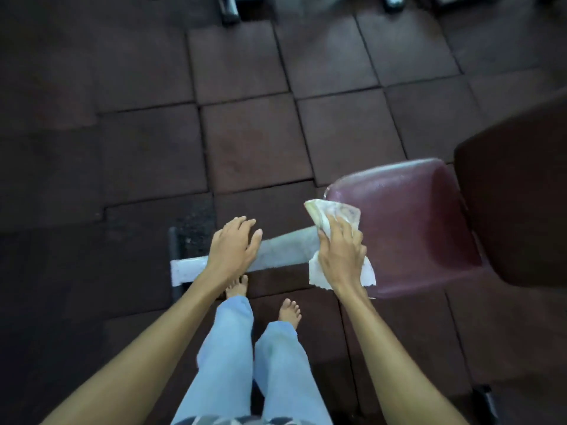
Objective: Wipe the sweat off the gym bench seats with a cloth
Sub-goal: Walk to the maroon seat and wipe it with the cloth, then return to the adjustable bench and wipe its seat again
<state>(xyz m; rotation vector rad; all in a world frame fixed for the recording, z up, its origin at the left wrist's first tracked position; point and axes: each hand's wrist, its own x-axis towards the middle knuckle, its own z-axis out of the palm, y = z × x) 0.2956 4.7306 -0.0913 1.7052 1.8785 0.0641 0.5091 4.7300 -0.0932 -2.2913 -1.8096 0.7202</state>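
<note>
A maroon padded bench seat (pixel 411 228) sits low at the right of the view, its surface shiny. My right hand (pixel 342 256) presses a crumpled white cloth (pixel 334 214) against the seat's left front edge, with cloth sticking out above and below the fingers. My left hand (pixel 234 245) hovers with fingers spread over the grey metal frame bar (pixel 285 248) that runs left from the seat. It holds nothing.
A darker backrest pad (pixel 518 194) rises at the far right. The floor is dark brown rubber tiles (pixel 254 142). My bare feet (pixel 290 312) and light blue trousers stand just before the frame bar. Metal equipment feet (pixel 230 10) show at the top edge.
</note>
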